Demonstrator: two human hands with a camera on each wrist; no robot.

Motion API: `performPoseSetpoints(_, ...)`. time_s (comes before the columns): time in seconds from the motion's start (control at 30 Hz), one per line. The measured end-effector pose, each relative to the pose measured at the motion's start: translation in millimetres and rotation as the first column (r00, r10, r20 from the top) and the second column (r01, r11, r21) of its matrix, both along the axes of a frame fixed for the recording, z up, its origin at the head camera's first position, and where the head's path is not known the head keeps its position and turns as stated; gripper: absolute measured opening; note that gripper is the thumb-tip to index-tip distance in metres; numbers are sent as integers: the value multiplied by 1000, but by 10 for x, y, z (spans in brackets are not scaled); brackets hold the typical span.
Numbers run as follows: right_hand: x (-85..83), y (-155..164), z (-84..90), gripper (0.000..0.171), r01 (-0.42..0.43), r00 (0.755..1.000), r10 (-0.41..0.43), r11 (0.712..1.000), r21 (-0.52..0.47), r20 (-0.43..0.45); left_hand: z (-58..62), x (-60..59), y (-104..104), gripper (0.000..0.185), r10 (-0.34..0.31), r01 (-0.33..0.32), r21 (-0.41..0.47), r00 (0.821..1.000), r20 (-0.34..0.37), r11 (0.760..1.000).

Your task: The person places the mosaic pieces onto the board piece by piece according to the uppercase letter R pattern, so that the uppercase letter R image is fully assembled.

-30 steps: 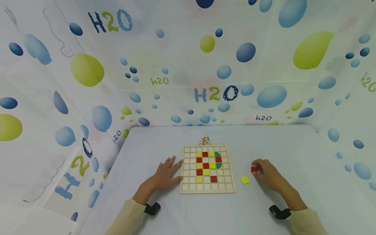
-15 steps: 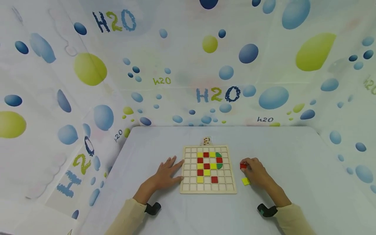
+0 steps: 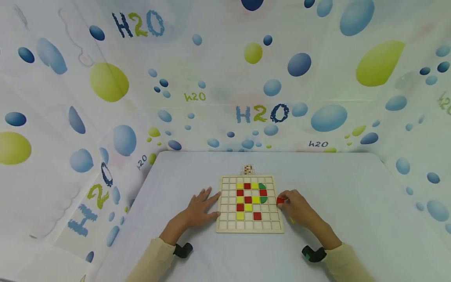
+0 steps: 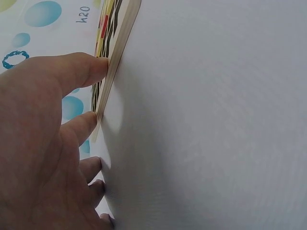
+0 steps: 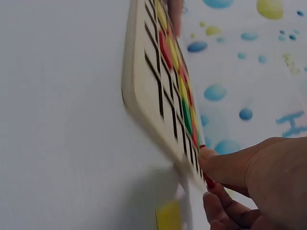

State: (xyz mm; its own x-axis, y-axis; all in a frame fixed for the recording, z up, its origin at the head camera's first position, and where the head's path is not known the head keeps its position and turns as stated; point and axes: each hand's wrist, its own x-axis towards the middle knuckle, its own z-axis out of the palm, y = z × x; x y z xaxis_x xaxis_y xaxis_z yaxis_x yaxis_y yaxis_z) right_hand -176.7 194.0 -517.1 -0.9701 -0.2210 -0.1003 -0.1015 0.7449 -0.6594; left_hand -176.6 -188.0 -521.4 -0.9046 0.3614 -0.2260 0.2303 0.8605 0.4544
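The right hand [image 3: 297, 209] pinches a small red tile [image 3: 280, 201] between thumb and fingertips, holding it right at the right-hand edge of the wooden grid board [image 3: 249, 225], about level with the green half-round piece [image 3: 263, 199]. The left hand [image 3: 199, 209] lies flat on the white table [image 3: 197, 168] with its fingers straight, fingertips pressed against the board's left edge — the left wrist view shows them touching the rim.

The tile looks light, stiff and smooth-faced, a thin square of painted wood by the look of it, so a fingertip pinch on two opposite edges should hold it well; a grip on its flat faces would get in the way over a cell. The board itself looks light enough to slide, which the flat left hand guards against.

A yellow tile [image 5: 169, 215] lies on the table just beside the board — mostly hidden under the right hand in the head view. A small pattern card [image 3: 247, 169] sits beyond the board's far edge.
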Motion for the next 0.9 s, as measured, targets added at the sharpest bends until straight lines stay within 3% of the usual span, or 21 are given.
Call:
performPoseSetpoints(0.33, 211, -674, 13, 18, -143, 986, 133, 985, -100, -98, -13, -7, -12, 72, -1, 1, 7, 1000, 5, 1000)
performPoseSetpoints(0.57, 323, -950, -33, 14, -328, 933, 318, 944, -34, -171, -23, -3, -1, 72, 3, -3, 10, 1000, 2, 1000)
performPoseSetpoints(0.9, 354, -1070, -70, 8, -371, 918, 364, 929, -12, -158, -20, -2, -6, 72, 4, -4, 13, 1000, -7, 1000)
